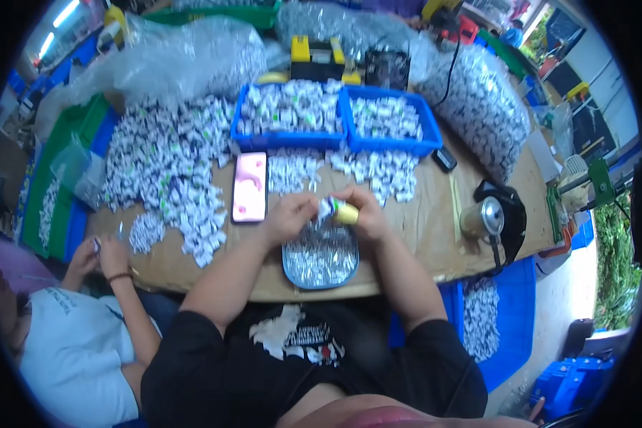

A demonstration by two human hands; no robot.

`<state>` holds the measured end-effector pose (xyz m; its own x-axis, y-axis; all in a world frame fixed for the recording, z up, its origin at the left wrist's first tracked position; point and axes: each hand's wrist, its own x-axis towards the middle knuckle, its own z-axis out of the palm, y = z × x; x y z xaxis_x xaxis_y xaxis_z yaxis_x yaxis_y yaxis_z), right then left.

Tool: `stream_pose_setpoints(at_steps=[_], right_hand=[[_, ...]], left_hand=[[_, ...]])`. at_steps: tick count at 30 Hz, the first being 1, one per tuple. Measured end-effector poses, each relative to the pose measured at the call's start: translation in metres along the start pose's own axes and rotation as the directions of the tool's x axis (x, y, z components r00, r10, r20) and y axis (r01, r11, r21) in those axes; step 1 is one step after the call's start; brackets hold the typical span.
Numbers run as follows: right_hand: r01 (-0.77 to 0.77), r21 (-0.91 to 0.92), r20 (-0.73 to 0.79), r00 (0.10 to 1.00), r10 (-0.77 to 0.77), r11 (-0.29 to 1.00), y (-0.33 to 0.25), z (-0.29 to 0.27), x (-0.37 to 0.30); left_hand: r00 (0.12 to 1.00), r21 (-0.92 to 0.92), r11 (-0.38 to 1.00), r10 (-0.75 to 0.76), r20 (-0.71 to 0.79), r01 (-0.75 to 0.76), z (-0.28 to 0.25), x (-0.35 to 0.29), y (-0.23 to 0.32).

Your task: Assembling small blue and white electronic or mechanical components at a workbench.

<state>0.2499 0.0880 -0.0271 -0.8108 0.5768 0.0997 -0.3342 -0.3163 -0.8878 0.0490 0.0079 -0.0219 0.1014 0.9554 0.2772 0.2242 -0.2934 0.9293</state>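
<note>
My left hand is closed in a pinch, its fingertips beside a small white-and-dark piece; whether they grip anything is hidden. My right hand is wrapped round a short yellow object, whose kind I cannot make out. The white piece sits at the yellow object's left end. Both hands are over a rounded blue-rimmed tray of many small shiny, clear-looking parts. Just beyond them lie small piles of white pieces. Left of these rests a phone with a lit pink screen.
Two blue bins of white pieces stand at the back, with a large heap to their left. A clear bag of pieces and a metal canister are at right. A co-worker's hands work at the left edge.
</note>
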Motion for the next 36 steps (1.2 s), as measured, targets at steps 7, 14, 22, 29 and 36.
stream_pose_setpoints(at_steps=[7, 14, 22, 29, 36], right_hand=[[0.084, -0.089, -0.028, 0.996, -0.087, 0.992, -0.006, 0.0, 0.003], [0.062, -0.139, 0.055, 0.997, -0.055, 0.988, -0.01, 0.004, 0.001], [0.132, -0.535, -0.163, 0.953, -0.255, 0.835, -0.003, -0.005, -0.006], [0.24, -0.579, -0.051, 0.943, -0.328, 0.78, 0.002, -0.023, -0.009], [0.222, -0.795, 0.009, 0.935, -0.355, 0.564, -0.02, 0.023, 0.002]], left_hand=[[0.987, -0.038, 0.999, -0.026, 0.16, 0.033, -0.005, 0.013, 0.0], [0.993, -0.021, 0.993, 0.117, 0.002, -0.117, -0.003, 0.007, -0.006], [0.998, -0.037, 0.999, 0.041, 0.042, -0.04, 0.0, 0.009, 0.006], [0.959, -0.014, 0.963, 0.268, -0.096, -0.271, -0.001, 0.009, -0.004], [0.955, -0.02, 0.956, 0.291, -0.057, -0.293, -0.001, 0.01, -0.004]])
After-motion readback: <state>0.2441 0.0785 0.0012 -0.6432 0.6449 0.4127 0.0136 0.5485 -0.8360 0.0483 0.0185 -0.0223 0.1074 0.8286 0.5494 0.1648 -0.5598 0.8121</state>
